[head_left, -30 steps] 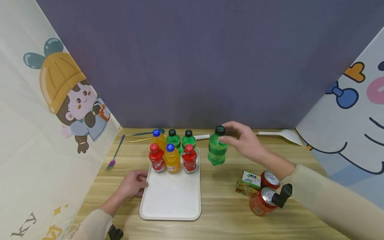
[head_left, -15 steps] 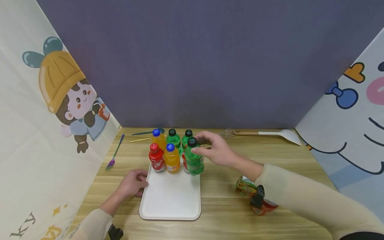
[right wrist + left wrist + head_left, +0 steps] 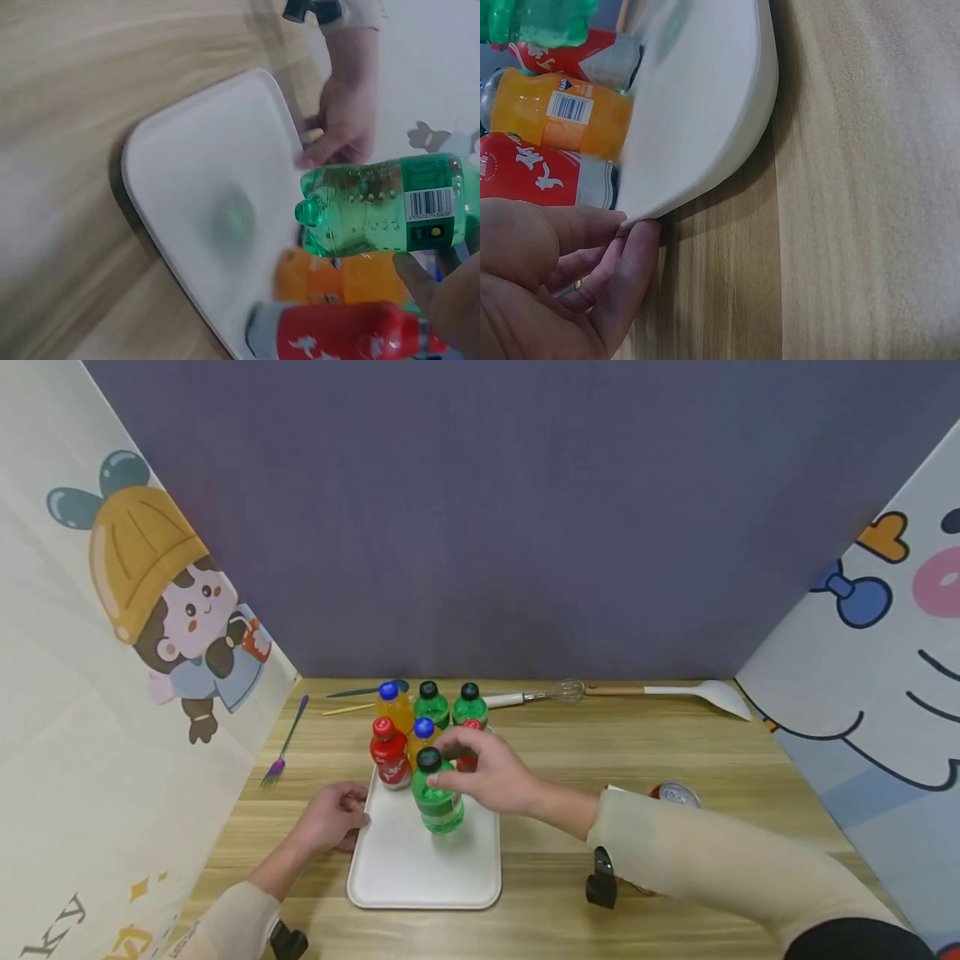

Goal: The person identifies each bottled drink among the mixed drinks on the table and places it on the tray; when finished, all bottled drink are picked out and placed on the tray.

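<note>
Green plastic, dark cap: the bottle (image 3: 437, 793) in the right hand (image 3: 487, 772) has travelled from out over the bare wood at the tray's 3 o'clock side, 1 second ago, across the tray's right edge half a second ago, and now hangs over the white tray (image 3: 420, 868), just in front of the standing group at its 12 o'clock end. The right-wrist view shows the bottle's base clear of the tray floor, so it looks not yet set down. The right hand's fingers wrap the bottle just below the cap. The left hand (image 3: 333, 814) has kept its place at the tray's 9 o'clock rim, fingertips (image 3: 634, 251) curled under the lip, gripping it. Behind stand 6 bottles (image 3: 390, 752): 2 red, 2 orange, 2 green. A 7th joining them looks close.
</note>
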A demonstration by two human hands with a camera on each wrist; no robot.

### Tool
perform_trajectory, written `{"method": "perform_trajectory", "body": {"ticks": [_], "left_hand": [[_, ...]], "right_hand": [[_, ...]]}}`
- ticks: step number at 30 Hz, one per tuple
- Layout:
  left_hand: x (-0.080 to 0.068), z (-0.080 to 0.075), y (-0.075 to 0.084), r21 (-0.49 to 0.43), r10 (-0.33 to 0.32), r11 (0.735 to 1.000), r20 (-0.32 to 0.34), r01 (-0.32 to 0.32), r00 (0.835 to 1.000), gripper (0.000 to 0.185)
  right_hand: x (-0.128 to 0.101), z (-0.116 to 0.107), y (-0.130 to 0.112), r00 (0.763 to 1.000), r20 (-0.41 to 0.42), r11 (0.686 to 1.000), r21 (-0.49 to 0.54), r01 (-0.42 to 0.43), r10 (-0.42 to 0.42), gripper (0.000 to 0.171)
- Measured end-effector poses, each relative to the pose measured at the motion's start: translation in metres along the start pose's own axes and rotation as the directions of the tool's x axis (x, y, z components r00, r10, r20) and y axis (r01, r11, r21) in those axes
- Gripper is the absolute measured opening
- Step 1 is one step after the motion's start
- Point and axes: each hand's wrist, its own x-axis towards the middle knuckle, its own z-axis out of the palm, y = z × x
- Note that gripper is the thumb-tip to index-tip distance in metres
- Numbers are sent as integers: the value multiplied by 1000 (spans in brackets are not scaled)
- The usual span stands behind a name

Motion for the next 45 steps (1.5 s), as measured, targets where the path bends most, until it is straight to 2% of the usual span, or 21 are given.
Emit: {"method": "perform_trajectory", "body": {"ticks": [5,12,18,27,36,41,45], "left_hand": [[1,0,0,8,-6,1000,4,6,1000,43],[2,0,-1,1,-10,1000,7,10,1000,42],[2,1,-2,5,-4,1000,3,4,1000,42],[2,0,1,17,-8,1000,-3,8,1000,42],[2,-1,0,18,-4,1000,-5,4,1000,43],[1,-2,-1,33,-2,999,-10,3,1000,42],[-1,-1,0,31,3,1000,-10,-3,1000,41]], "right_hand": [[-1,15,8,1000,11,1000,0,-8,8,28],[-4,30,18,999,25,998,62,-24,22,26],[-7,38,25,998,27,995,79,-56,54,27],[-9,46,33,999,14,988,149,-37,35,27],[-8,46,37,1000,16,994,104,-19,18,27],[-8,43,36,998,43,991,121,-53,48,29],[-10,37,35,996,75,997,57,-60,56,35]]}}
